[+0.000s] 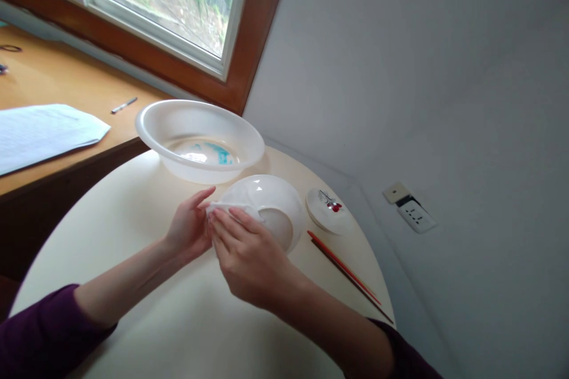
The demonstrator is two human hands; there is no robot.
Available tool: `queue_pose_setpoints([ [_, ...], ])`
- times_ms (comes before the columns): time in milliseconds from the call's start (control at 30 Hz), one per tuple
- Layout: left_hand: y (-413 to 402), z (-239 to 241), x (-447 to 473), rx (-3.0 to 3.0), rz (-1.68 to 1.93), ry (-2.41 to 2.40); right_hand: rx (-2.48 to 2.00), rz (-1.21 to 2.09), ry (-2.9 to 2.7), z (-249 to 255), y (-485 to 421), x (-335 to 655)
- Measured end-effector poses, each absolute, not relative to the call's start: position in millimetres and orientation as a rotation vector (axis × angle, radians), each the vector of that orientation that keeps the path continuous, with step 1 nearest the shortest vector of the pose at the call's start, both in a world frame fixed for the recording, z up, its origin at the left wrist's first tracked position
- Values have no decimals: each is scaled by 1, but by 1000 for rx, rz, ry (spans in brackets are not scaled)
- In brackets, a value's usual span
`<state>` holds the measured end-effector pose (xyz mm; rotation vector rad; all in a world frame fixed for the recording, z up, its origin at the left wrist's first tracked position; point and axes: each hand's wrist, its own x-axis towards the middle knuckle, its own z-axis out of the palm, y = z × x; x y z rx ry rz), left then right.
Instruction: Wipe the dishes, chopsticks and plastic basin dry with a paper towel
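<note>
A white bowl (271,201) is held tilted on its side above the round cream table (178,320). My left hand (189,228) grips the bowl's near rim with curled fingers. Over the rim my right hand (246,254) presses a white cloth or tissue (231,208); its fingers lie together on the cloth. Just behind the bowl stands a large white plastic basin (200,139) with a little water and a blue patch at its bottom.
A small white dish with a red flower print (329,210) lies right of the bowl, with red and dark chopsticks (347,269) beside it. A wooden window ledge at the left carries papers (40,130) and a pen (124,105). A wall socket (415,213) is at the right.
</note>
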<state>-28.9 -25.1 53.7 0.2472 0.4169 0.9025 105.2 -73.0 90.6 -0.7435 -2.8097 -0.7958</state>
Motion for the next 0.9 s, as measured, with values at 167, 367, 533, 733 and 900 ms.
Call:
queue_pose_setpoints([
  [167, -27, 60, -29, 274, 876, 383, -950, -743, -2589, 101, -70, 125],
  [367, -25, 61, -29, 308, 909, 482, -1067, -761, -2383, 88, -78, 152],
  [533, -26, 64, -28, 295, 958, 533, -1039, -752, -2397, 70, -102, 154],
  [733, -31, 65, -23, 305, 952, 509, -891, -731, -2529, 73, -102, 138],
  [900, -31, 65, -25, 330, 985, 512, -991, -789, -2447, 83, -88, 139],
])
